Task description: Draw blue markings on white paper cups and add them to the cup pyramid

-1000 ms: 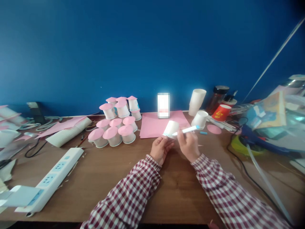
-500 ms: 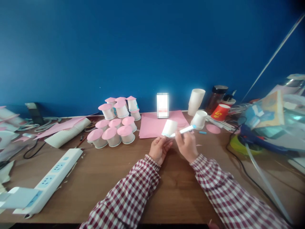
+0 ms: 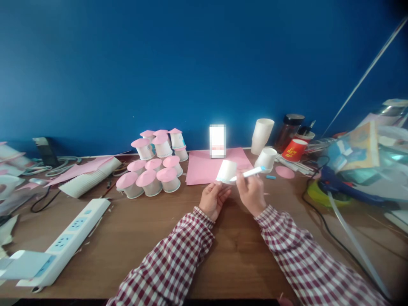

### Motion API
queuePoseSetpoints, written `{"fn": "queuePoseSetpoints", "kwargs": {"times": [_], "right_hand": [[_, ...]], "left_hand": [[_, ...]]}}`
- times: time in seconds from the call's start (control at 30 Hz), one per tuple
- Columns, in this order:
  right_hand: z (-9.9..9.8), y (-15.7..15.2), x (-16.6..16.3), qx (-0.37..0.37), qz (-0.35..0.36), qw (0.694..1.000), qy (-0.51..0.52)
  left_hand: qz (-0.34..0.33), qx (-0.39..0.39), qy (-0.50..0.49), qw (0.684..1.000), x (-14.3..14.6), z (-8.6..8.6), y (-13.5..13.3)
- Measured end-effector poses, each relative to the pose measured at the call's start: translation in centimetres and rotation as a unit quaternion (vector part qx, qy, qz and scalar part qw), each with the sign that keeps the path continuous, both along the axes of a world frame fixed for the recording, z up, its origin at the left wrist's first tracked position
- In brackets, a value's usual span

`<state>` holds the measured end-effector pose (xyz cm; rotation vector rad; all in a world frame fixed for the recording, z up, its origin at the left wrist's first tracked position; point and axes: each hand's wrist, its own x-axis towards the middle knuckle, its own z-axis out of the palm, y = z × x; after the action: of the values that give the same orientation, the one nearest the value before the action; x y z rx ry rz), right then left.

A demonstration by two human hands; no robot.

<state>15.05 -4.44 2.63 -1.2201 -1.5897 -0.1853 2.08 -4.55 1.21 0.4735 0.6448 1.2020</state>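
Note:
My left hand (image 3: 213, 200) is closed on a small white paper cup (image 3: 226, 171), held tilted above the wooden desk (image 3: 143, 238). My right hand (image 3: 251, 193) grips a white marker with a blue end (image 3: 250, 173), its tip against the cup's lower edge. Both hands hover in front of a pink paper sheet (image 3: 204, 166). A loose blue cap (image 3: 271, 177) lies just right of the hands.
Several white cups with pink paper tops (image 3: 153, 170) are piled at the left. A stack of white cups (image 3: 262, 136), a single white cup (image 3: 266, 159), a red cup (image 3: 295, 149) and a dark jar (image 3: 289, 131) stand at the back right. A white power strip (image 3: 68, 231) lies front left; cables and clutter (image 3: 350, 170) fill the right.
The marker in my right hand has shifted slightly along the cup's edge. The cup and my left hand stay almost still.

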Motion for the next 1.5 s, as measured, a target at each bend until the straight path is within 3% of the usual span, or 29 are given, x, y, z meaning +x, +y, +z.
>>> {"fn": "queuePoseSetpoints", "kwargs": {"times": [1.5], "right_hand": [[0.10, -0.04, -0.02, -0.023, -0.001, 1.000, 0.010]], "left_hand": [[0.013, -0.033, -0.016, 0.999, -0.20, 0.18, 0.11]]}}
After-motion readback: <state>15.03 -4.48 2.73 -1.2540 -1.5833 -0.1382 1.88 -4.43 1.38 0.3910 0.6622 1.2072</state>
